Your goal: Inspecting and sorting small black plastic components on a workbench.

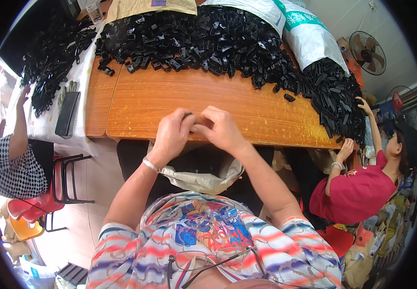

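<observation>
- Holding a small dark piece point(187, 115) pinched in the fingers of the left hand point(171, 132), above the near edge of a wooden table point(208, 91); too blurred for its exact shape.
- Meeting it with the right hand point(222, 129), thumb and fingers bent narrowly together; unable to tell if gripping the piece too.
- Working over glossy orange-brown wood, flecked pale with wear, crossed by a seam toward the left.
- Facing a thick heap of black plastic pieces point(194, 43) along the far side, continuing around to the right end, with one loose piece point(289, 97) just beside it on bare wood.
- Backed there by a tan sack point(146, 8), a white sack point(254, 12) and a white-and-green sack point(312, 41).
- Bordered on the left by a pale patterned cloth point(40, 127) under another black heap point(54, 67) and a dark flat case point(67, 114), with a clear cup point(94, 12) farther back.
- Flanked by a person in a checked top point(11, 166) at left and a person in a dark red shirt point(355, 195) at right, the latter with both hands at the heap.
- Leaning over an open pale sack point(201, 182) below the table edge.
- Surrounded by pale floor tiles point(76, 212), a red chair point(30, 208), a fan point(367, 53) before a pale wall, and paper clutter point(386, 236) at lower right.
</observation>
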A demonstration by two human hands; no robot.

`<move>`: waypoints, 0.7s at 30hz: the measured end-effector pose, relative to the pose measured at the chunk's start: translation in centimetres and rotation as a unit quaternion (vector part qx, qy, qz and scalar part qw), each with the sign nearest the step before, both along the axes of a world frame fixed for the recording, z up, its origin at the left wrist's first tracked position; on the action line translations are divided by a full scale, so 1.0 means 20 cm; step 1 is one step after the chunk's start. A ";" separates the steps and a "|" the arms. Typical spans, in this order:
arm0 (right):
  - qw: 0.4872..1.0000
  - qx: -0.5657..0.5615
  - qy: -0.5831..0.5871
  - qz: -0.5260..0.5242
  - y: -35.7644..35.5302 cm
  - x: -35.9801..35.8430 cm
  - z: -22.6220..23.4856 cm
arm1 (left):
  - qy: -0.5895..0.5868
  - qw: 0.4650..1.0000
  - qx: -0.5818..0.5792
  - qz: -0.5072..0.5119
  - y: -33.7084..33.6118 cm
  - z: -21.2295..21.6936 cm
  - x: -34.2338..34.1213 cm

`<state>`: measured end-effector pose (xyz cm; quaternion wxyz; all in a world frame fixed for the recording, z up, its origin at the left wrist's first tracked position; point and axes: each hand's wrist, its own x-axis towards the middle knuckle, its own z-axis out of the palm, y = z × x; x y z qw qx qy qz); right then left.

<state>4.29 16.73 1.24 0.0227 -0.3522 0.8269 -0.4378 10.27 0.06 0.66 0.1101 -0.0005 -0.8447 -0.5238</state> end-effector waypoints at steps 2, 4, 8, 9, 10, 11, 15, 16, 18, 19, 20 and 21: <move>0.996 0.009 -0.057 0.063 0.07 -0.09 -0.01 | -0.025 0.996 -0.065 -0.053 -0.02 -0.01 0.08; 0.994 0.029 -0.098 0.035 0.10 -0.17 0.00 | 0.007 0.993 -0.104 -0.052 -0.03 0.02 0.13; 0.994 0.039 0.036 -0.094 0.02 -0.41 -0.02 | 0.033 0.996 -0.087 0.004 -0.09 0.07 -0.01; 0.986 0.059 0.096 -0.126 -0.01 -0.48 -0.04 | 0.043 0.994 -0.101 0.026 -0.12 0.06 -0.10; 0.975 0.082 0.149 -0.140 -0.05 -0.55 -0.05 | 0.059 0.987 -0.142 0.052 -0.15 0.04 -0.20; 0.967 0.099 0.172 -0.158 -0.10 -0.61 -0.06 | 0.077 0.977 -0.183 0.078 -0.18 0.04 -0.30; 0.937 0.193 0.201 -0.210 -0.25 -0.77 -0.06 | 0.136 0.944 -0.285 0.099 -0.24 -0.03 -0.63; 0.926 0.233 0.195 -0.224 -0.28 -0.78 -0.06 | 0.131 0.935 -0.318 0.092 -0.24 -0.04 -0.67; 0.927 0.234 0.190 -0.224 -0.30 -0.78 -0.06 | 0.104 0.937 -0.324 0.072 -0.26 -0.07 -0.71; 0.927 0.240 0.209 -0.196 -0.28 -0.79 -0.08 | 0.110 0.935 -0.330 0.066 -0.25 -0.08 -0.72; 0.927 0.246 0.228 -0.168 -0.26 -0.80 -0.10 | 0.116 0.933 -0.336 0.060 -0.25 -0.08 -0.72; 0.930 0.232 0.246 -0.145 -0.23 -0.79 -0.12 | 0.115 0.933 -0.335 0.058 -0.25 -0.09 -0.70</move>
